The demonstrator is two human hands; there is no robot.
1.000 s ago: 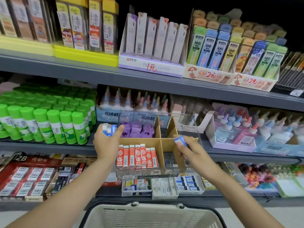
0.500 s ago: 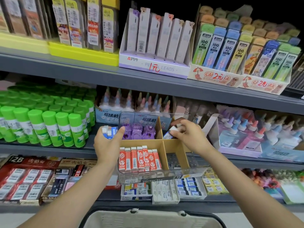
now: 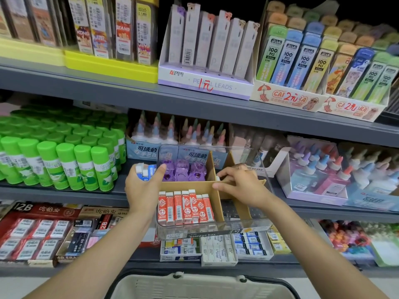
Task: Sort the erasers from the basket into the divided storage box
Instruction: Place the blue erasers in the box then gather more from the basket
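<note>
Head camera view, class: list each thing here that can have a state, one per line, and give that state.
Clear plastic storage box with cardboard dividers: open-topped, resting on the shelf.
Red-sleeved erasers: standing upright in the front left compartment.
Purple erasers: in the back left compartment.
Left hand: gripping several blue-and-white erasers.
Right hand: pinching a small white eraser over the dividers.
White basket: below, contents hidden.

Storage box (image 3: 266,169) top open — shelf (image 3: 194,104) overhangs above.

head view, facing shelves, close range
</note>
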